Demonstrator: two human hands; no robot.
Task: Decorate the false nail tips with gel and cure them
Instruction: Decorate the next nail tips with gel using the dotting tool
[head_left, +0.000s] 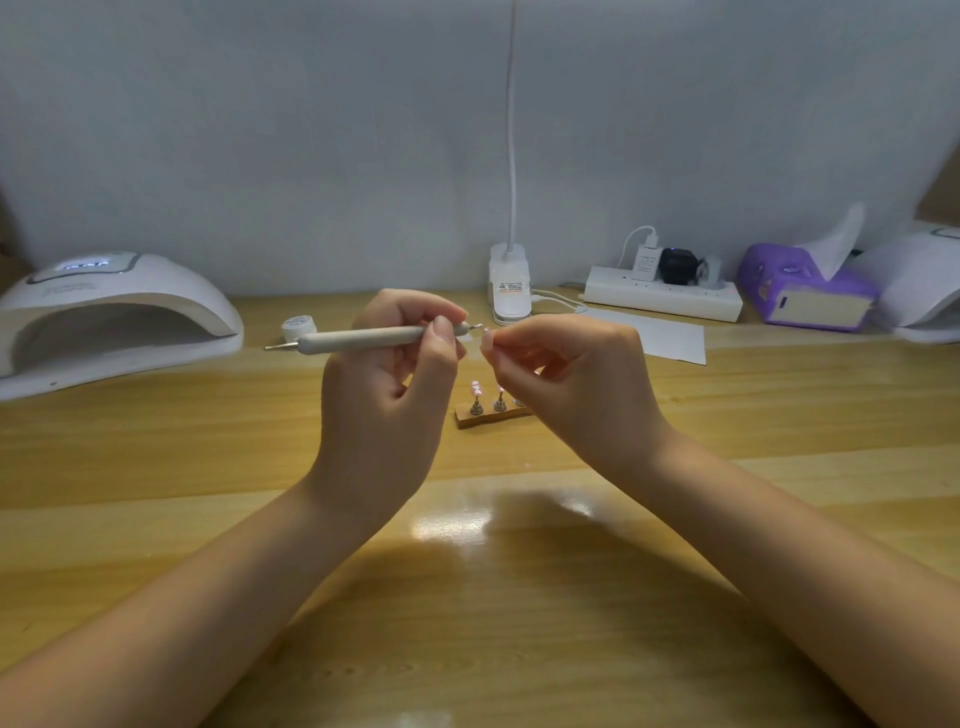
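Note:
My left hand (395, 374) grips a beige double-ended dotting pen (358, 339) held level above the table, its right metal tip pointing at my right hand. My right hand (566, 379) pinches a small pale false nail tip (487, 340) between thumb and fingers, right at the pen's tip. Below both hands a small wooden holder (491, 415) stands on the table with two metal stands carrying pink nail tips (476, 388); its right end is hidden behind my right hand. A small white gel pot (298, 328) sits behind the pen. A white curing lamp (104, 317) stands at the far left, its display lit.
A white clip lamp (510, 280) stands at the back centre, with a power strip (662, 299) and plugs to its right. A sheet of white paper (660, 335) lies in front of the strip. A purple tissue pack (802, 293) and a second white lamp (924, 291) are at the far right.

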